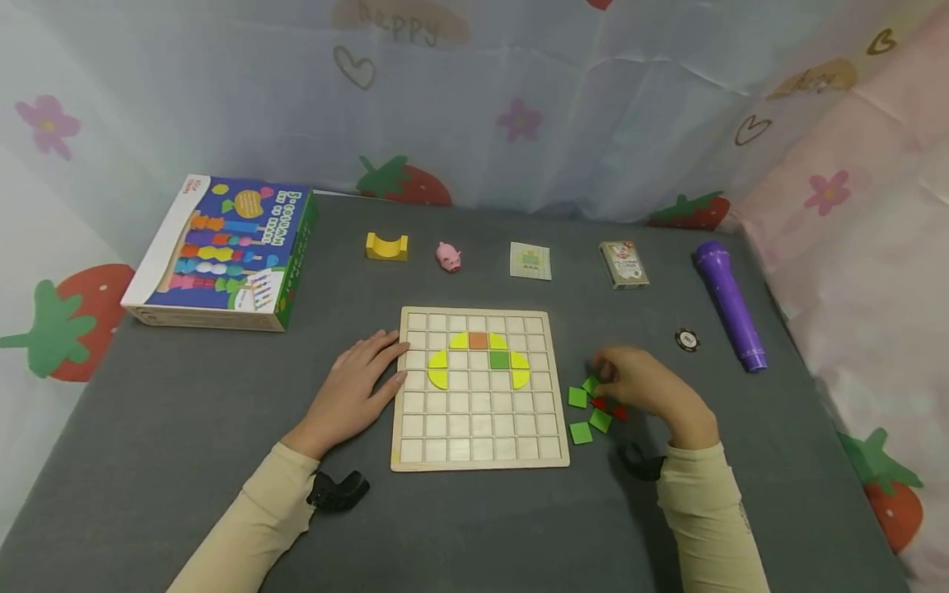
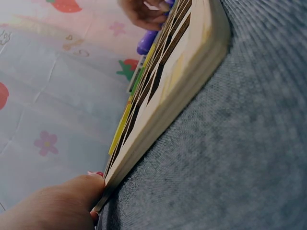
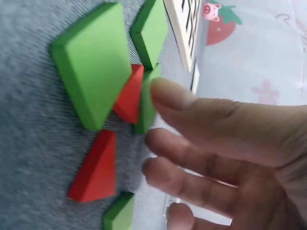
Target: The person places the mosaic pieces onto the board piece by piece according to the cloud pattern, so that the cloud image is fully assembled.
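A wooden grid board [image 1: 482, 449] lies flat, with yellow quarter-round pieces [image 1: 438, 379], an orange square [image 1: 479, 340] and a green square [image 1: 500, 360] set in its upper cells. Against its left edge rests my left hand [image 1: 354, 395], fingertips on the rim; the left wrist view shows the thumb there. To the right of the board, my right hand [image 1: 639, 383] hovers low over loose pieces, fingers loosely bent with nothing between them. The right wrist view shows green square tiles [image 3: 93, 67] and red triangles [image 3: 98, 167] just beyond the thumb tip.
Behind the board stand a yellow arch block [image 1: 386, 248], a pink toy pig [image 1: 448, 257], a pattern card [image 1: 530, 261] and a card box [image 1: 624, 265]. A game box [image 1: 222, 255] lies at back left. Right of these are a round chip [image 1: 687, 339] and a purple tube [image 1: 730, 305].
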Tool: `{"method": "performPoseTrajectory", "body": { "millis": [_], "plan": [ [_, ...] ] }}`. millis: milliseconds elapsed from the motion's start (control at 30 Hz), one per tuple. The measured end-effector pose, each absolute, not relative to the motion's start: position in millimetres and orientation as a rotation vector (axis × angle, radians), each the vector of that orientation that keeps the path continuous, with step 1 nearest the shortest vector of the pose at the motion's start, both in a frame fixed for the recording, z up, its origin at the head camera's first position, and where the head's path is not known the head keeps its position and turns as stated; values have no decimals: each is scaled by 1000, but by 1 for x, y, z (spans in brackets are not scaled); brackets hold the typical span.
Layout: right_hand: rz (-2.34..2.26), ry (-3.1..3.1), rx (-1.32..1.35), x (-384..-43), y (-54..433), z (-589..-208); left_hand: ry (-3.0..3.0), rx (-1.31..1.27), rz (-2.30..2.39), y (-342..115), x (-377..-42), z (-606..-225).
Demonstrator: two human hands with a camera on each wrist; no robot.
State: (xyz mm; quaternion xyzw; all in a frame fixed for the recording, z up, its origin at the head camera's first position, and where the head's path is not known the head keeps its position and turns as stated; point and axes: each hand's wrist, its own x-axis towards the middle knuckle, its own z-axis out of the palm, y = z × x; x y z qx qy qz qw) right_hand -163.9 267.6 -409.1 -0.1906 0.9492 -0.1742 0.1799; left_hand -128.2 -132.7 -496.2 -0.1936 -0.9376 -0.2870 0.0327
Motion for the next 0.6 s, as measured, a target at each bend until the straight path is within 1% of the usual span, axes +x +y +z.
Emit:
{"method": "performPoseTrajectory", "body": {
  "millis": [200, 433, 600],
  "plan": [
    [-518, 2668, -517, -163, 266, -414, -2892, -597, -876, -134, -129, -495],
    [-488, 2718, -585, -163, 265, -417, -2899, -588, -880, -134, -128, -495],
    [-487, 2729, -566, -160, 265, -416, -2913, -591, -873, -134, -129, -496]
  ]
}}
